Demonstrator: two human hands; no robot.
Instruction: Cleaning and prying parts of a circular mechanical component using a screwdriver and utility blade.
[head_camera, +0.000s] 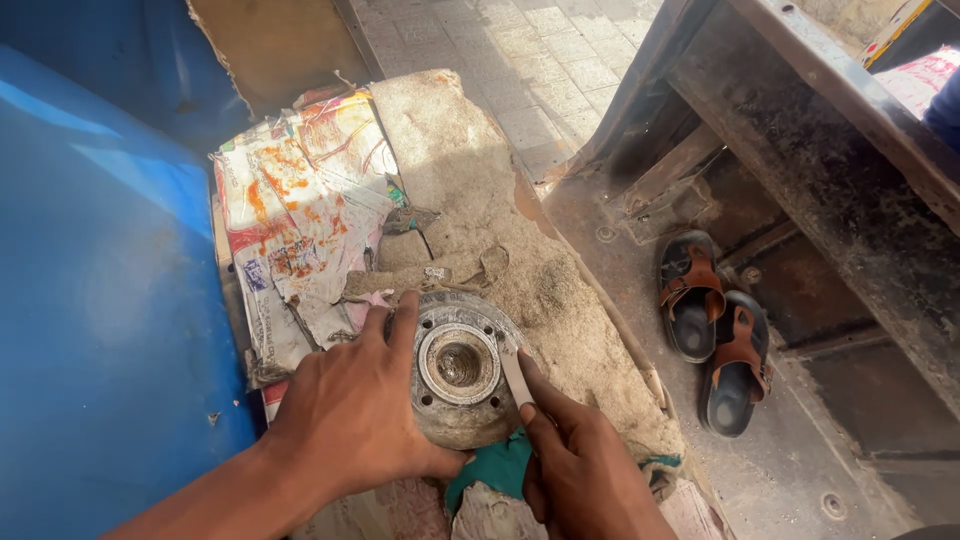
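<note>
Both my hands worked the round metal hub on the sandy mat: left hand spread gripping its rim, right hand pinching a flat tool against it, crumpled newspaper crowding left, sandals on open floor right.

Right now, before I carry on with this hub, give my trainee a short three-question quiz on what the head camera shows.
1. True or false: the left hand rests on the round metal hub.
2. What does the right hand press against the hub's face?
A. a flat metal strip
B. a hammer
C. a paintbrush
3. Fill in: a pair of ______ lies on the floor to the right of the hub.

Key
1. True; its fingers curl over the left rim.
2. A, the flat metal strip.
3. sandals, brown and black.
</note>
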